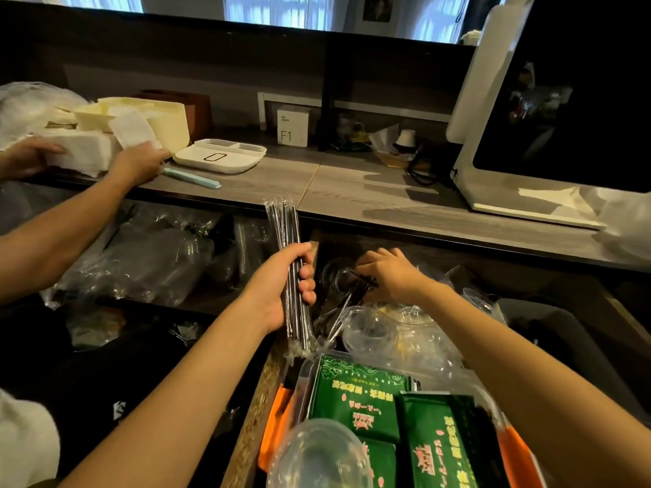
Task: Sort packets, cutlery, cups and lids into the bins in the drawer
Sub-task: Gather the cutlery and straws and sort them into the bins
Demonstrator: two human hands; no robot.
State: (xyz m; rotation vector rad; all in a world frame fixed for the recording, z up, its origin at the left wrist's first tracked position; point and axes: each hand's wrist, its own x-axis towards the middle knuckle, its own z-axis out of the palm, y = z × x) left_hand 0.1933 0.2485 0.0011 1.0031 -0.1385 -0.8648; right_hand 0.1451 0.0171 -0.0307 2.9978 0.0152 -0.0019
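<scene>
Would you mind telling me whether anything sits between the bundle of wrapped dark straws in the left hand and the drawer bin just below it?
Yes. Loose wrapped cutlery and clear plastic cups already crowd the bin beneath the bundle of wrapped dark straws gripped by the left hand, and the right hand is reaching into that same spot.

White divided tray (pixel 225 160), blue pen (pixel 192 177), white box (pixel 292 126), monitor (pixel 563 100)

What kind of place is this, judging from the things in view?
Probably a take-away counter in a café or restaurant: a white till screen on the counter, and a drawer of wrapped straws, green packets and clear plastic lids.
</scene>
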